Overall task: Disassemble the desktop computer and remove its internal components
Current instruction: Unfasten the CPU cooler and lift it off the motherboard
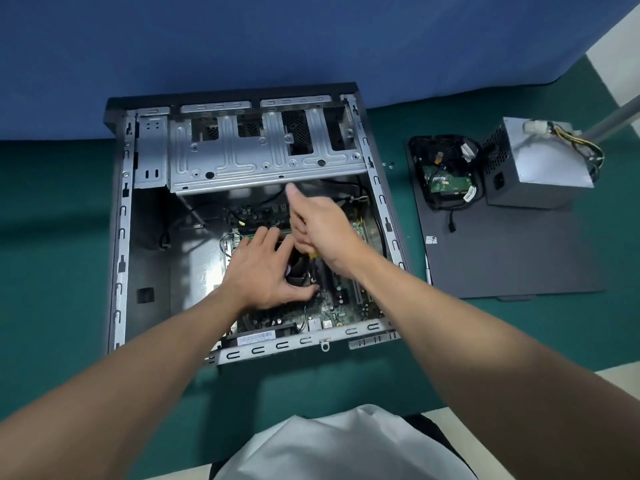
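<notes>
Open-top case point(119, 209): clear drop-in over bare floor point(149, 258) at left; drive cage point(263, 157) roofs far end, cables point(161, 237) trail below it, left hand point(263, 271) and right hand point(322, 226) with screwdriver point(313, 253) crowd the space over the cooler point(298, 270).

A green tabletop point(52, 202) runs back to a blue backdrop point(242, 39); a grey pole point(613, 121) slants at far right.

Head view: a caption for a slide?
Left hand rests on the cooler; right hand grips a screwdriver inside open case.
</notes>
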`<state>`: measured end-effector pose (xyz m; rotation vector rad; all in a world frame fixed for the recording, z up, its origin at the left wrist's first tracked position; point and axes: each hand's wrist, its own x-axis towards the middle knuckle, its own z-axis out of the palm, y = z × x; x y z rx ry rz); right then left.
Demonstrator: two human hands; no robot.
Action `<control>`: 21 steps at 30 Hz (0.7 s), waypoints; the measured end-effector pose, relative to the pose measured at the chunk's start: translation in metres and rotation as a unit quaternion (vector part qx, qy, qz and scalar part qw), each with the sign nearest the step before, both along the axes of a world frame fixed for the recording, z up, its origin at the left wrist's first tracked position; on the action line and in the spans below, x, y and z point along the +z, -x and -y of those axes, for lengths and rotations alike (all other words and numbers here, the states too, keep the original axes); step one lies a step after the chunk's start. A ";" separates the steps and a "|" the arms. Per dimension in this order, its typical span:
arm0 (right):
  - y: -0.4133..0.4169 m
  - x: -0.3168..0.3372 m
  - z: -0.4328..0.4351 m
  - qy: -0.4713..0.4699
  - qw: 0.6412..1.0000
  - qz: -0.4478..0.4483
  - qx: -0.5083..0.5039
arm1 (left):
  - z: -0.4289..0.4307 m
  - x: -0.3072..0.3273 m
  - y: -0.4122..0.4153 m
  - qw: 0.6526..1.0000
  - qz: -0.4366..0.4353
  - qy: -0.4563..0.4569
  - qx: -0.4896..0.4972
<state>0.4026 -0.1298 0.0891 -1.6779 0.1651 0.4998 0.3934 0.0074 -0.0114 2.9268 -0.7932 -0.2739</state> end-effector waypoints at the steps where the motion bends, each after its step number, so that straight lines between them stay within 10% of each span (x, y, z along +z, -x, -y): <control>1: 0.000 0.002 0.002 0.128 0.991 0.041 0.023 | 0.000 0.000 0.000 1.000 0.003 0.007 0.002; 5: 0.005 0.018 0.007 0.513 0.838 0.074 0.172 | -0.001 -0.001 0.001 1.000 0.001 0.000 0.005; 8: -0.003 0.034 0.010 0.476 0.820 -0.027 0.315 | -0.001 -0.001 0.001 1.000 -0.008 -0.003 0.004; 17: 0.008 0.054 0.010 0.542 0.673 0.168 0.474 | -0.001 -0.004 0.001 1.000 0.005 0.011 0.011; 21: 0.013 0.053 0.010 0.513 0.683 0.242 0.460 | 0.000 -0.006 0.000 1.000 0.003 0.018 0.020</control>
